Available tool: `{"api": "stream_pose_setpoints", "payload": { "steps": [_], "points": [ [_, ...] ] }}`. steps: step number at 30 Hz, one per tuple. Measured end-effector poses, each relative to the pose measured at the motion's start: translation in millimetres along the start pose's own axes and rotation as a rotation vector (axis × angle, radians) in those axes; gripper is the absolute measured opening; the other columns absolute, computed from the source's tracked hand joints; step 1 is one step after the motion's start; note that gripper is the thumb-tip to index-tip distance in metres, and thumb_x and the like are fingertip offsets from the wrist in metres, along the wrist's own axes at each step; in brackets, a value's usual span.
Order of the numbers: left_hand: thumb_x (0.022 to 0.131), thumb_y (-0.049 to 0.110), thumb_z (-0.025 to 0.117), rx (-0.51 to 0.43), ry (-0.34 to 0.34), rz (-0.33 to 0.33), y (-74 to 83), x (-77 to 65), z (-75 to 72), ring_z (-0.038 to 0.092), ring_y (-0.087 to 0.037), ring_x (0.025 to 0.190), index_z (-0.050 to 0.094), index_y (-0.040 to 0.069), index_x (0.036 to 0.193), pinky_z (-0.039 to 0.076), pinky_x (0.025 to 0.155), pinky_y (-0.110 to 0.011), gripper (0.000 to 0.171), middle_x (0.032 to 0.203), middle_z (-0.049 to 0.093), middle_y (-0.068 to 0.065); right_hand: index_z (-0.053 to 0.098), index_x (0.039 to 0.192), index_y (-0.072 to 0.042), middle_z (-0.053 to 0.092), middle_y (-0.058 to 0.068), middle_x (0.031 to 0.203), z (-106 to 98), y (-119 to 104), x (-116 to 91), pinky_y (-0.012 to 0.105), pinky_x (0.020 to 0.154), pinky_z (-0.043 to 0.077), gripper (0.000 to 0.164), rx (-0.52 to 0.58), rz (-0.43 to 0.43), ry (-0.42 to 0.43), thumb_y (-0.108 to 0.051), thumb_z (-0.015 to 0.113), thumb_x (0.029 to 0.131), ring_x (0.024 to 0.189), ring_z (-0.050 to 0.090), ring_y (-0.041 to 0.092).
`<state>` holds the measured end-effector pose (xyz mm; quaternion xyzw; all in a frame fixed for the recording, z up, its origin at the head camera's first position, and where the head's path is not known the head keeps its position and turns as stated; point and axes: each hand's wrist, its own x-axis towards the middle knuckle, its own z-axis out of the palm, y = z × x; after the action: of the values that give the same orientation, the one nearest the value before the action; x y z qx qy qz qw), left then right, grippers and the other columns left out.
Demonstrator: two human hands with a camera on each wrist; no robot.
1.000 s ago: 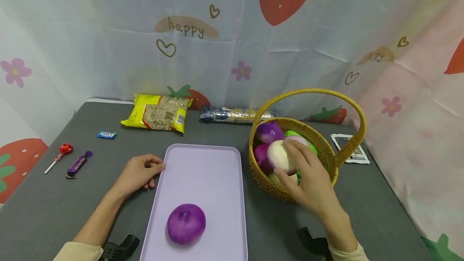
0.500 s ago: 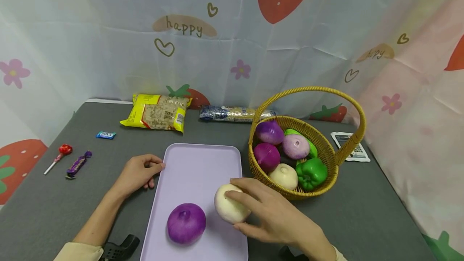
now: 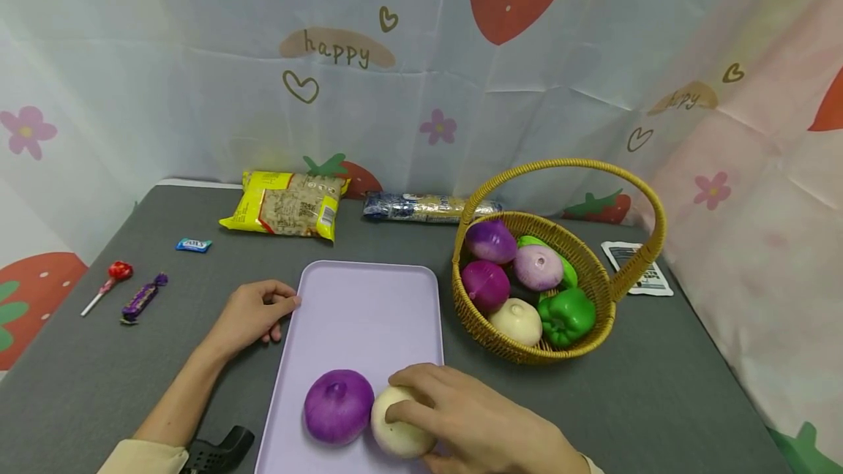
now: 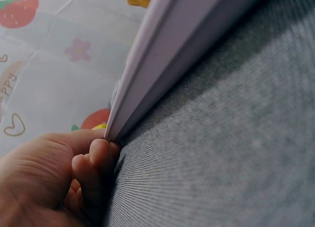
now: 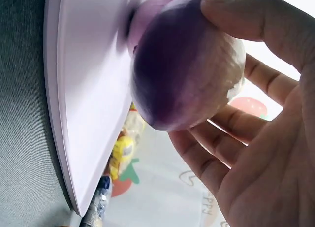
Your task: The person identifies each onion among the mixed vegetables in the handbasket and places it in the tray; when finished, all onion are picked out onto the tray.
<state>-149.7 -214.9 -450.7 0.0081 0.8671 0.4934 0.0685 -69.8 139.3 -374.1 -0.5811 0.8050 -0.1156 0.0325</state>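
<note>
In the head view, my right hand (image 3: 470, 423) grips a cream-and-purple turnip (image 3: 398, 423) over the lower part of a lilac tray (image 3: 369, 313). The right wrist view shows the purple side of this turnip (image 5: 172, 64), with thumb and fingers spread around it; whether it touches the tray is unclear. Beside it on the tray sits a round purple onion (image 3: 339, 407). My left hand (image 3: 253, 315) pinches the tray's left rim; the left wrist view has its fingertips at the rim (image 4: 129, 96).
Right of the tray, a tall-handled wicker basket (image 3: 593, 342) holds several vegetables, including a green pepper (image 3: 568, 317). Behind lie a yellow snack bag (image 3: 283, 205) and a long foil packet (image 3: 421, 208). A lollipop (image 3: 118, 271) and wrapped candies (image 3: 141, 300) lie at left.
My right hand has taken the turnip out of the basket and carried it left and down over the tray, next to the purple onion. The left hand has stayed at the rim.
</note>
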Motion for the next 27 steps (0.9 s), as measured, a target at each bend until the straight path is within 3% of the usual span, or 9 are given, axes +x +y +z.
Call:
{"api": "stream_pose_setpoints", "payload": {
  "steps": [6,13,27],
  "points": [
    [0.095,0.028,0.063,0.0,0.001,0.0,-0.6,0.4,0.5,0.056,-0.011,0.047,0.064,-0.001,0.111,0.049,0.045,-0.028,0.033,0.07,0.061,-0.006,0.046,0.132,-0.03,0.043,-0.004,0.142,1.8,-3.5,0.9,0.033,0.107,0.045,0.05,0.03,0.03,-0.099,-0.036,0.071,0.089,0.13,0.042,0.01],
    [0.095,0.03,0.063,0.004,-0.002,-0.006,-2.3,1.4,0.7,0.056,-0.011,0.048,0.064,0.0,0.112,0.049,0.046,-0.027,0.034,0.07,0.061,-0.006,0.046,0.134,-0.03,0.043,-0.004,0.143,4.4,-4.5,1.2,0.032,0.107,0.045,0.053,-0.003,0.035,-0.123,-0.04,0.071,0.088,0.132,0.042,0.009],
    [0.095,0.027,0.063,0.008,0.002,-0.006,-5.1,1.7,2.4,0.057,-0.013,0.048,0.065,0.001,0.11,0.051,0.046,-0.029,0.03,0.07,0.061,-0.006,0.04,0.142,-0.034,0.039,-0.004,0.151,5.7,-1.3,0.5,0.036,0.11,0.043,0.062,0.045,0.073,-0.204,-0.039,0.071,0.089,0.138,0.04,0.012]
  ]
}}
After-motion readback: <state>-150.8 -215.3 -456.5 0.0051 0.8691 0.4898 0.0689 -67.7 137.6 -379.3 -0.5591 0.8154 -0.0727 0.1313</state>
